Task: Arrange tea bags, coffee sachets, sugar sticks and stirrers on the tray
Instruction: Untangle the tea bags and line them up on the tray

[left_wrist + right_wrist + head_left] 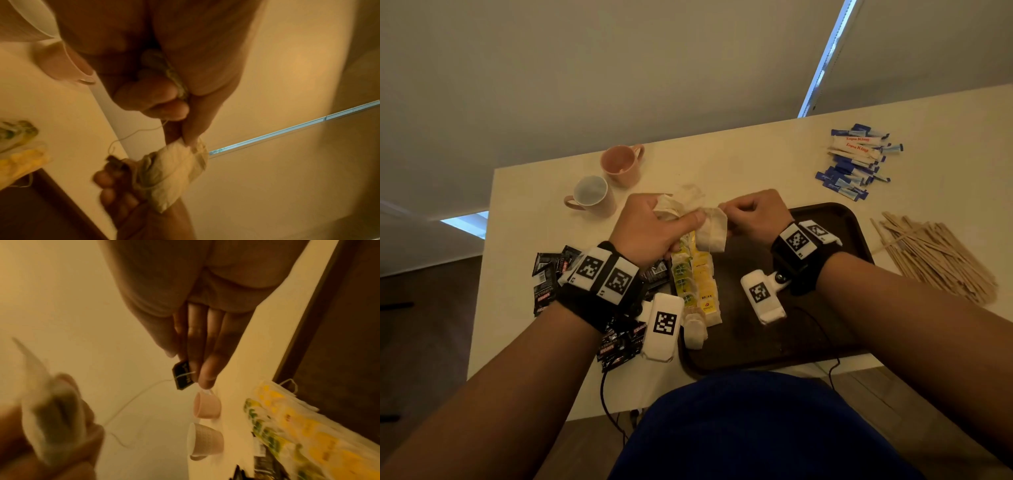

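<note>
Presently held: loose tea bags [710,229], bunched in the left hand [654,229], fingers curled round them and thumb pinning one bag at its top edge; the right hand [751,214] pinches that bag's dark tag [183,377] between thumb and fingertips, with the string [133,400] slack between the hands, probably to free it from the bunch before laying it down. Both hands hover above the far left corner of the tray [832,219]. Already on tray: row of wrapped tea bags [695,277], green and yellow, along its left side; the dark middle and right lie bare, with room for more rows. Off tray: coffee sachets [548,277] left on the table [756,154], sugar sticks [858,161] far right, stirrers [935,253] beside the right rim, two cups [599,185] just beyond the left hand, close enough to knock
</note>
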